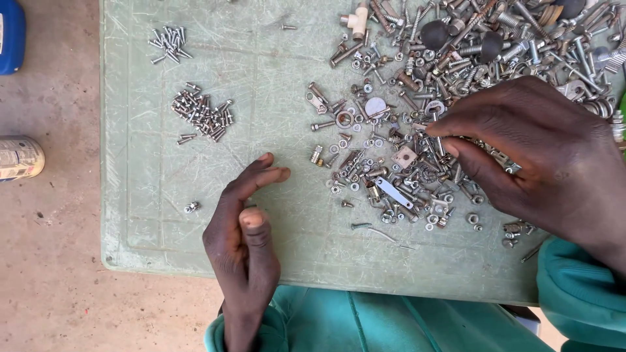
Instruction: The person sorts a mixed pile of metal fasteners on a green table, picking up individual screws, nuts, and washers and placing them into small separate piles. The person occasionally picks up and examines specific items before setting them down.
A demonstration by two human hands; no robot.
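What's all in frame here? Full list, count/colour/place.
mixed hardware heap: too many to count, silver and rusty, upper right of the board
black round knobs: at least two, black, in the heap
white pipe tee: one, white, top centre
flat metal strip: one, grey, lower edge of the heap
upper screw pile: one, silver, upper left
middle screw pile: one, silver, left of centre
lone pair of nuts: one, silver, lower left
board: one, pale green, scratched
blue container: one, floor, top left
can: one, floor, left
left hand: resting on edge on the board
right hand: fingertips in the heap
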